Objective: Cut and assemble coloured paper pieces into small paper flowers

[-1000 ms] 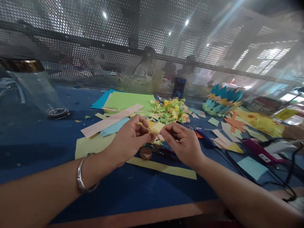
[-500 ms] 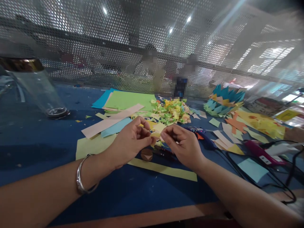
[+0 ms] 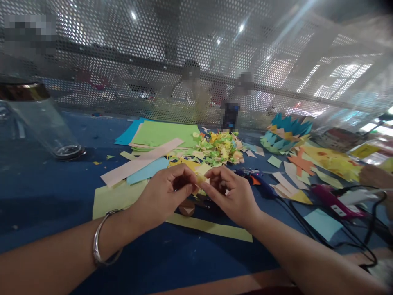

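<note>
Between my two hands is a small piece of yellow paper (image 3: pixel 200 179), partly hidden by the fingers. My left hand (image 3: pixel 172 190), with a silver bangle on its wrist, pinches it between thumb and forefinger. From the other side, the closed fingertips of my right hand (image 3: pixel 230 190) grip the same piece. Just beyond them lies a heap of small folded paper pieces (image 3: pixel 219 145) in green, yellow and peach. Under the hands are a round brown object (image 3: pixel 187 208) and a long yellow paper strip (image 3: pixel 211 227). Dark items beneath my right hand are mostly hidden.
Green paper sheets (image 3: pixel 166 133) lie at the back, beside a pink strip (image 3: pixel 143 162). A glass bottle (image 3: pixel 46 127) stands left. To the right are a blue glue gun (image 3: pixel 264 184), a folded-paper bowl (image 3: pixel 287 133), a purple power strip (image 3: pixel 336 203) and cables. A perforated screen (image 3: pixel 147 69) rises behind.
My fingertips have drawn closer together around the yellow paper, covering more of it. The right hand has shifted slightly left. The whole view has moved a little.
</note>
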The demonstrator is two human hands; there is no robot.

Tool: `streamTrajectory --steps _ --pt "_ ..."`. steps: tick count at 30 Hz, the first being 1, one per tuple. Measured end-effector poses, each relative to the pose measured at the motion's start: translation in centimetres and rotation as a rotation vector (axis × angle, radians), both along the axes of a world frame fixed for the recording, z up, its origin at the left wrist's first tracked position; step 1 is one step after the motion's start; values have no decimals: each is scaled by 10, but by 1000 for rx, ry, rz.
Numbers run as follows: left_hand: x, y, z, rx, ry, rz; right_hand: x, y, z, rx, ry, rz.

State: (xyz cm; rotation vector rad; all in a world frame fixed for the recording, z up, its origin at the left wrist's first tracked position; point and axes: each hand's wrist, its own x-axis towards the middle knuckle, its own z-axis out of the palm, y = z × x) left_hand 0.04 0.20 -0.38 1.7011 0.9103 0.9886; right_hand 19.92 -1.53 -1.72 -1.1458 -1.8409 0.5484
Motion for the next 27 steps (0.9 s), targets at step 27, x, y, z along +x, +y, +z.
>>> streamTrajectory --steps 27 --pt "-9 16 -8 -84 -47 73 170 20 -8 -391 -405 -534"
